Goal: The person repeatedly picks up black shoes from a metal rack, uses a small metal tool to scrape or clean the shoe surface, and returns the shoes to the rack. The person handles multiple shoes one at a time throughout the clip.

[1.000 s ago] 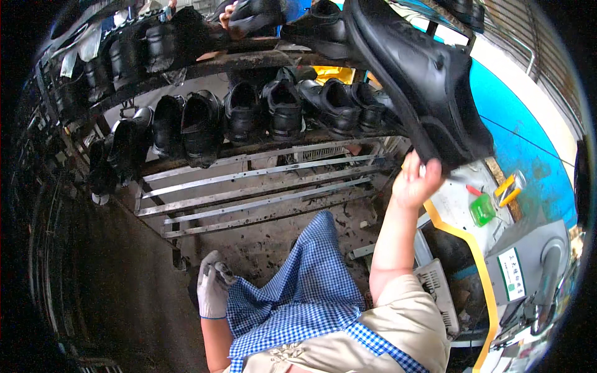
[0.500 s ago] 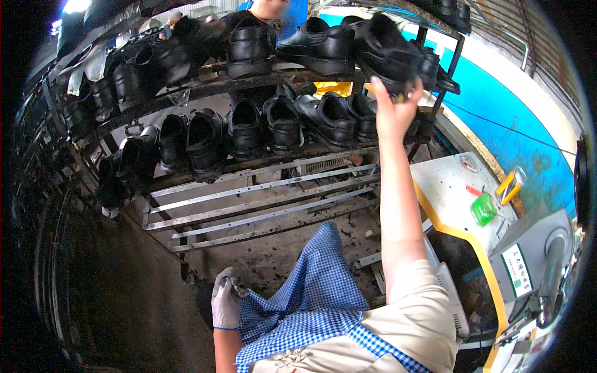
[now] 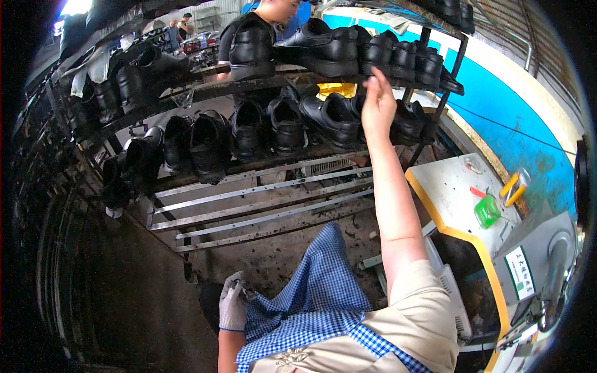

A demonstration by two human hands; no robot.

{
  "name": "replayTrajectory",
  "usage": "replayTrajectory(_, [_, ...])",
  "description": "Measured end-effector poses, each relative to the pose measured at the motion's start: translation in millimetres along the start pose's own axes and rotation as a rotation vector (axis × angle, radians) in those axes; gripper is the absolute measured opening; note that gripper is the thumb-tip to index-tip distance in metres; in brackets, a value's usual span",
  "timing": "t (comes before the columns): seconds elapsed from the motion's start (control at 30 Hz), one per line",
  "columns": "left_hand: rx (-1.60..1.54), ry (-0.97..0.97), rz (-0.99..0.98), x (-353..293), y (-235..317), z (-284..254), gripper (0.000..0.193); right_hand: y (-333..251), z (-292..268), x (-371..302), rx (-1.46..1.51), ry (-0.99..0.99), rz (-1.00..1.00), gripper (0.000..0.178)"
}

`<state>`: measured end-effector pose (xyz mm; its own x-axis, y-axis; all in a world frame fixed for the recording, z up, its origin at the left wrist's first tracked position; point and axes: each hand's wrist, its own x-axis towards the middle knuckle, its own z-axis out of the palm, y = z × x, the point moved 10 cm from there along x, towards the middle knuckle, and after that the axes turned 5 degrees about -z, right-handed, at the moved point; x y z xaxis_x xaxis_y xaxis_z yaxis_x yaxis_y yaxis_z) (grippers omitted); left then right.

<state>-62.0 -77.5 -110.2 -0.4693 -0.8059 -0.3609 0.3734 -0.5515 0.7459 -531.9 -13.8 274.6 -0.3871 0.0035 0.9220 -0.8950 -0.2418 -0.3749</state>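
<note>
My bare right hand (image 3: pixel 378 105) is raised at the rack with its fingers stretched upward and nothing in them. Its fingertips are just below a black shoe (image 3: pixel 377 53) standing on the upper shelf; I cannot tell whether they touch. More black shoes stand on either side of that one, including a large one (image 3: pixel 317 50) lying sideways to me. Low at my side, my left hand (image 3: pixel 232 306) wears a pale glove with a blue cuff. Its fingers are curled round something dark and crumpled that I cannot make out, beside my blue checked apron (image 3: pixel 329 267).
Black shoes (image 3: pixel 247 127) line the rack's lower shelf, above bare metal rails (image 3: pixel 267 200). At right, a white worktable (image 3: pixel 444 180) with yellow edging carries a green container (image 3: pixel 487 211) and a yellow-labelled roll (image 3: pixel 513 188). Beyond the rack is another person (image 3: pixel 273 12).
The black shoe that my right hand held up now stands on the upper shelf, and the hand has let go and dropped slightly left. The person behind the rack has come further into view.
</note>
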Motion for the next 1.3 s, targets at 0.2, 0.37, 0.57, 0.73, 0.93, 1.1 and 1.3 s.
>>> replayTrajectory(0.2, [0.044,0.028,-0.03,-12,7,20,0.025,-61,51,6,-0.406,-0.147,0.02,0.101])
replayTrajectory(0.37, [0.047,-0.054,-0.073,-10,-6,27,0.026,-47,44,4,-0.155,-0.07,0.073,0.096])
replayTrajectory(0.57, [0.064,0.012,0.005,-16,10,13,0.028,-104,-61,-49,0.391,0.285,-0.019,0.081])
replayTrajectory(0.73, [0.046,-0.223,0.079,-7,22,18,0.047,-116,-87,-145,0.716,0.119,0.209,0.094])
replayTrajectory(0.93, [0.649,0.048,0.721,-54,110,77,0.049,-124,18,-247,0.655,-0.657,0.519,0.084])
replayTrajectory(1.1, [0.374,-0.145,0.351,-28,84,81,0.037,-162,63,-324,0.626,-1.071,0.401,0.081])
replayTrajectory(1.3, [0.105,-0.134,0.068,-17,59,62,0.027,-171,65,-339,0.703,-1.139,0.342,0.087])
